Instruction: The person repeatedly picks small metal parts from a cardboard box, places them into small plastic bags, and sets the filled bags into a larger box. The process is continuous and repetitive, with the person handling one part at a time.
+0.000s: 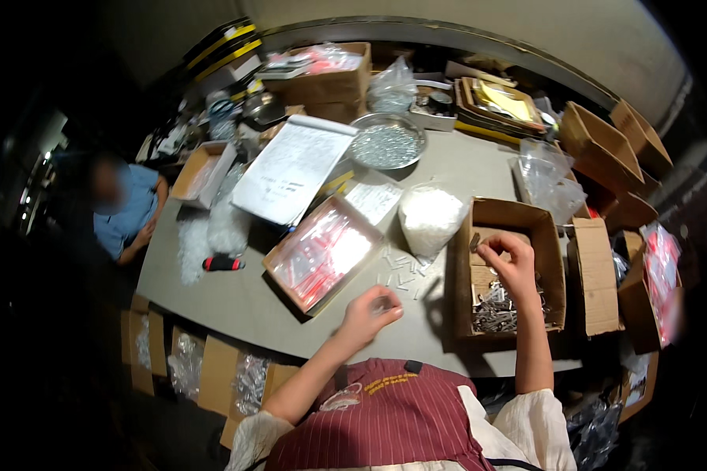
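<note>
My right hand (514, 263) is over an open cardboard box (558, 271), its fingertips pinching a small dark metal piece (475, 241). Below it, a heap of small metal parts (496, 312) lies in the near part of that box. My left hand (361, 320) hovers above the table's near side with its fingers curled. A small, pale see-through thing shows between thumb and fingers, too unclear to name. Short white plastic pieces (401, 271) are scattered on the table between my hands, beside a full clear bag of white pieces (432, 216).
Left of my hands lies a shallow box of red-marked plastic bags (322, 255). Behind it are a clipboard with paper (294, 169) and a metal bowl of small parts (387, 141). A red-and-black tool (223, 264) rests at left. A person in blue (130, 206) is beyond the left edge.
</note>
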A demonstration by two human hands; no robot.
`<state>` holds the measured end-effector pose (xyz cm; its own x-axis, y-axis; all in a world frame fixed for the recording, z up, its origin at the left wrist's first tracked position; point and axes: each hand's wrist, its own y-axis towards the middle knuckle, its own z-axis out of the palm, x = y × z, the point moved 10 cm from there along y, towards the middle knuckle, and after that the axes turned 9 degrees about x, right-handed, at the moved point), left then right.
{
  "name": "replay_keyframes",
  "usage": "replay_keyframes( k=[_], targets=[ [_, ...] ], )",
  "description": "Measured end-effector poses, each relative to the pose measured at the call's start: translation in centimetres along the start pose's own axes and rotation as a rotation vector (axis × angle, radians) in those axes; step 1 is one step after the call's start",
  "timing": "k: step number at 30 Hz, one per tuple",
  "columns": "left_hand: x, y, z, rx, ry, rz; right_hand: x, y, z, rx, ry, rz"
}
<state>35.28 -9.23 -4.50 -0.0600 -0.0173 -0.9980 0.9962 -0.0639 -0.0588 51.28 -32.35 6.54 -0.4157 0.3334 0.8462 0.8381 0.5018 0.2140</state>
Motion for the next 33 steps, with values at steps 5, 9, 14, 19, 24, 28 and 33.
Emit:
replay_keyframes(
  k=[5,9,14,19,24,28,33],
  targets=[
    [-5.0,1.0,1.5,-0.028,0.235,0.103,9.6,-2.2,7.2,0.186,-0.097,-0.325],
    [-4.9,1.3,1.0,-0.074,0.332,0.085,10.8,-3.7,12.0,0.374,-0.27,-0.45],
    [-4.3,1.1,1.1,0.036,0.207,0.093,8.0,-4.6,15.3,0.908,-0.033,-0.055],
    [-4.4,1.1,1.4,0.121,-0.097,0.063,9.7,-1.2,9.4,0.468,0.027,-0.099],
    [-5.9,0.8,2.0,0.195,-0.071,0.041,10.0,0.0,9.4,0.441,-0.156,-0.186],
    [-6.5,0.7,2.0,0.192,0.048,0.086,9.2,-0.2,10.9,0.503,-0.052,-0.118],
    [-7.7,1.0,2.1,0.174,0.085,0.167,11.3,-1.2,13.7,0.585,-0.035,-0.328]
  ],
)
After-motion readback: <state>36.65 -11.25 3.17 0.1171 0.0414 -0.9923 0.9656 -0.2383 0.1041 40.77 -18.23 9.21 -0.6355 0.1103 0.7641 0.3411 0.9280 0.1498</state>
